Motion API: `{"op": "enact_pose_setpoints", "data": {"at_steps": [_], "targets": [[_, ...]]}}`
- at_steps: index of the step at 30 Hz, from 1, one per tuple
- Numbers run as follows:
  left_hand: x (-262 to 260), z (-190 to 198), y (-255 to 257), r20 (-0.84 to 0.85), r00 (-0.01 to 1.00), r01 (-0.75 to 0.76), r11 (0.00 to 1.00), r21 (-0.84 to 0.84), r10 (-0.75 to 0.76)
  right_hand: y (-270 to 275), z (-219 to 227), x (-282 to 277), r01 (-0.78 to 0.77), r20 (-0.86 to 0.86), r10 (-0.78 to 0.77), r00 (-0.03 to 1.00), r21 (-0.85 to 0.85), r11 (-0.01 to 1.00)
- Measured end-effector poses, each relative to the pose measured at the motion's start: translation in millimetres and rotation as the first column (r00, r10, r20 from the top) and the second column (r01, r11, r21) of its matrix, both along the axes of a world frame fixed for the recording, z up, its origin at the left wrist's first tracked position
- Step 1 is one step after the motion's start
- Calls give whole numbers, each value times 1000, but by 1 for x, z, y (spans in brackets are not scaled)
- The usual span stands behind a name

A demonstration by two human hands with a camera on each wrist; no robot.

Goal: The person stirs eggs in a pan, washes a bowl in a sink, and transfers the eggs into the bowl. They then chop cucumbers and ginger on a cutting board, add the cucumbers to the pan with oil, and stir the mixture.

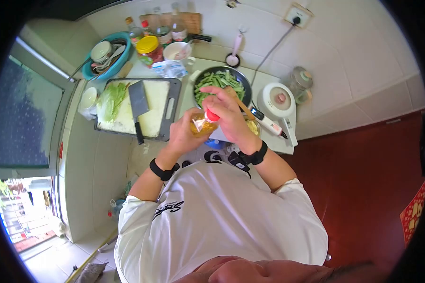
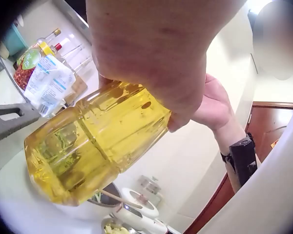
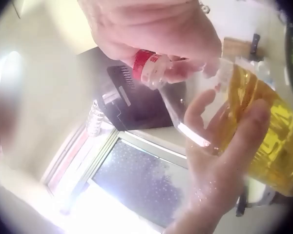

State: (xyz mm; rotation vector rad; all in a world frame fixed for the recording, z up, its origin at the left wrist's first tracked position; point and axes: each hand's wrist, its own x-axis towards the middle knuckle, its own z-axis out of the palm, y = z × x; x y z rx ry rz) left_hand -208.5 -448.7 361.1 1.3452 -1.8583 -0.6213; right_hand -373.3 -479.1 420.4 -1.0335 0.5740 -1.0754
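Note:
A clear bottle of yellow oil point(image 1: 199, 127) is held tilted in front of the shirt. My left hand point(image 1: 184, 134) grips its body, with the thumb and fingers around it in the right wrist view. At the top, my right hand point(image 1: 230, 121) has its fingers curled around the neck beside the red cap point(image 3: 144, 65); in the head view one finger stretches away from it. Just beyond the hands sits a dark pan point(image 1: 246, 85) holding cut green vegetables point(image 1: 217, 80), a wooden utensil point(image 1: 241, 104) lying over its edge. My palm partly hides the neck in the head view.
Left of the pan, a cleaver point(image 1: 139, 99) and leafy greens point(image 1: 112, 101) lie on a cutting board point(image 1: 174, 89). Behind are a blue basin point(image 1: 123, 59), jars, bottles and a white mug point(image 1: 174, 51). A white appliance point(image 1: 275, 99) and a glass jar point(image 1: 301, 78) stand right.

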Motion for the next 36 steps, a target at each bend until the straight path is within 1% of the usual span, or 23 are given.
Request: {"op": "enact_pose_setpoints", "data": {"at_steps": [3,5,6,7,8,11,12,13,14,15,17,18,21,22,23,25,27,29,30,31,34,35,36], "targets": [[22,16,2,6,1000,-8,1000,12,8,3,6,19,22,-45,-24,999,-46,999],[42,33,-1,-80,996,-40,998,-53,35,-3,11,15,281,-52,-327,944,-396,874],[59,30,-11,-176,984,-41,994,-104,22,-9,12,4,324,-117,-428,896,-487,811],[74,41,-19,-196,976,-126,975,-184,90,-14,8,-11,354,-171,-531,830,-574,738],[90,53,-29,-220,964,-207,943,-259,152,-19,-5,-25,413,-245,-610,753,-547,729],[146,47,-85,-436,865,-370,902,-223,247,-27,-56,-66,560,-433,-762,482,-517,648],[157,54,-103,-490,825,-428,878,-215,283,-24,-69,-75,564,-433,-767,473,-519,642],[172,50,-127,-492,826,-420,881,-217,273,-18,-81,-83,591,-493,-767,410,-497,635],[188,40,-153,-403,835,-518,785,-340,375,-11,-93,-90,619,-552,-759,346,-473,627],[199,33,-175,-325,814,-580,666,-469,481,-6,-105,-96,624,-550,-764,338,-476,620],[203,28,-206,-347,791,-611,684,-400,504,5,-123,-105,578,-607,-767,208,-556,597],[205,25,-222,-364,762,-643,693,-326,535,11,-124,-105,586,-605,-771,198,-558,588],[217,-9,-277,-356,787,-614,697,-371,503,27,-122,-108,593,-633,-763,132,-566,573],[217,-13,-288,-285,769,-638,657,-402,573,31,-121,-109,618,-653,-746,132,-534,577],[220,-21,-301,-284,777,-628,667,-400,561,34,-121,-111,643,-672,-729,133,-501,580],[230,-41,-323,-412,766,-631,700,-335,493,40,-129,-119,639,-698,-712,79,-513,573],[232,-53,-336,-427,749,-646,700,-304,506,43,-137,-124,631,-723,-690,26,-524,572],[232,-61,-340,-406,723,-682,670,-292,559,42,-143,-126,583,-725,-688,11,-555,594],[234,-70,-345,-454,721,-672,688,-273,524,41,-149,-128,562,-753,-657,-28,-556,613],[234,-75,-348,-451,725,-680,648,-343,521,34,-143,-123,482,-780,-614,-125,-588,649],[236,-70,-344,-291,727,-686,677,-267,622,14,-151,-124,226,-731,-627,-271,-681,696],[237,-65,-340,-293,754,-650,733,-202,588,5,-150,-122,216,-759,-583,-290,-645,733],[238,-66,-339,-252,753,-657,718,-229,608,-2,-151,-118,209,-787,-536,-306,-604,769]]}}
